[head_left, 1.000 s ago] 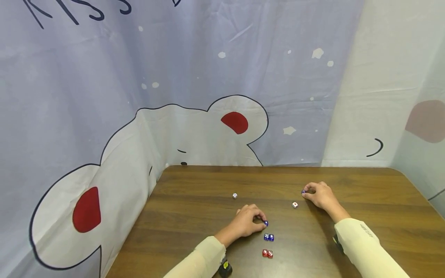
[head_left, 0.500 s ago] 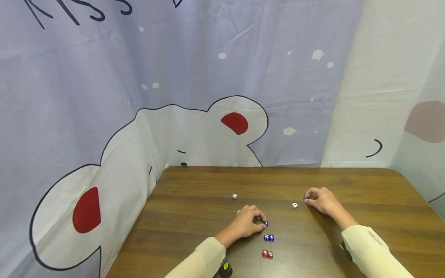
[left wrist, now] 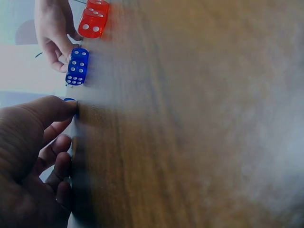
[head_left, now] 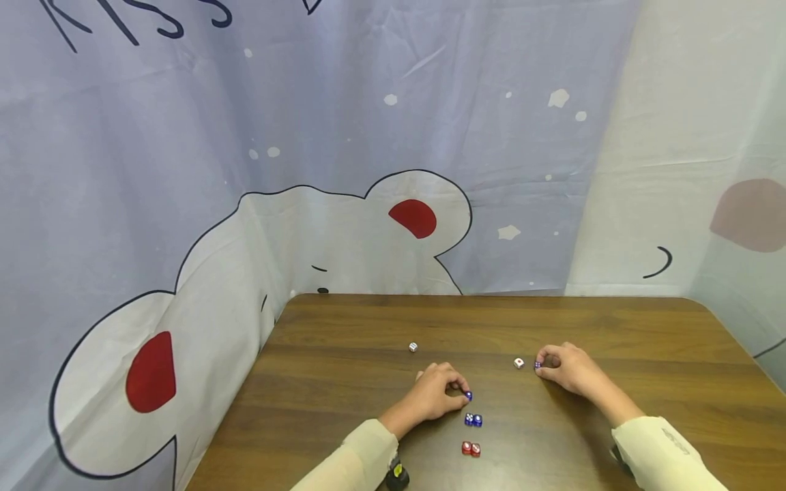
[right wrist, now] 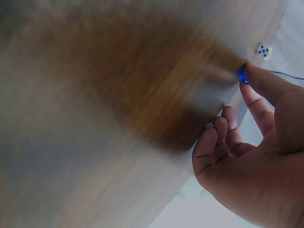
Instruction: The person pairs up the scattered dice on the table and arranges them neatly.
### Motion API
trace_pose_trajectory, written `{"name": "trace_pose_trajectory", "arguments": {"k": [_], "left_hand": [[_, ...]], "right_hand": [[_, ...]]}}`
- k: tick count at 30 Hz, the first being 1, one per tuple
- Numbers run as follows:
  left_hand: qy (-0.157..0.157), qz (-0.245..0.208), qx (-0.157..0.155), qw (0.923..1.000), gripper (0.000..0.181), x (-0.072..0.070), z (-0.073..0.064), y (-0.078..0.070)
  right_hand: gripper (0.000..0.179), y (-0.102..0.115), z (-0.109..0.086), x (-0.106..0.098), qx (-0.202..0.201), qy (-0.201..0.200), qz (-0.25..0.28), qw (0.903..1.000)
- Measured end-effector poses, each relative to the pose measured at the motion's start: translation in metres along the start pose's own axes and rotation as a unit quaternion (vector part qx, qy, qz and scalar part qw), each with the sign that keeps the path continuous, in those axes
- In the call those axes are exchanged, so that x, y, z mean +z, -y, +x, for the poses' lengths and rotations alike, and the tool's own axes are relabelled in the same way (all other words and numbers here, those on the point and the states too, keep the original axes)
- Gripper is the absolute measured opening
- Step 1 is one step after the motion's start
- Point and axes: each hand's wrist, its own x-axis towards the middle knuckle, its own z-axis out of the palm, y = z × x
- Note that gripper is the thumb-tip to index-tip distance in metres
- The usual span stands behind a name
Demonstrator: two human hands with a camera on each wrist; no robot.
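Note:
My left hand (head_left: 434,392) pinches a blue die (head_left: 469,395) between thumb and forefinger, low at the tabletop. In the left wrist view the thumb covers most of that die. Further right, my right hand (head_left: 568,368) pinches another blue die (head_left: 537,365) between thumb and fingertip; the right wrist view shows only a sliver of its blue side (right wrist: 242,75). Just left of the right fingertips lies a white die (head_left: 518,363) with a red pip on top. Two blue dice (head_left: 473,419) sit side by side, nearer than the left fingertips, and two red dice (head_left: 471,449) form a pair nearer still.
A second white die (head_left: 413,347) lies beyond the left hand. The brown wooden table (head_left: 344,320) ends at a printed curtain (head_left: 516,157) along the back and left.
My right hand has brought its blue die nearer to me, to beside the white die with the red pip. The left hand stays in place, still pinching its die.

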Motion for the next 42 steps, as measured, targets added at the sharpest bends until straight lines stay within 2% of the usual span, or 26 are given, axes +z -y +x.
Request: {"name": "trace_pose_trajectory", "arguments": {"k": [7, 19, 31, 42], "left_hand": [[0.004, 0.003, -0.001, 1.0000, 0.011, -0.002, 0.000, -0.001], [0.000, 0.018, 0.003, 0.9998, 0.011, -0.002, 0.000, -0.001], [0.001, 0.040, 0.015, 0.9991, 0.010, -0.002, 0.000, -0.002], [0.013, 0.041, 0.008, 0.9990, 0.010, -0.002, 0.001, -0.001]], "right_hand": [[0.017, 0.009, -0.009, 0.004, -0.018, -0.004, -0.014, 0.9997], [0.021, 0.029, -0.022, 0.011, -0.024, 0.005, -0.027, 0.9993], [0.023, 0.045, -0.024, 0.020, -0.035, 0.009, -0.040, 0.9985], [0.022, 0.061, -0.023, 0.026, -0.045, 0.010, -0.038, 0.9982]]}}
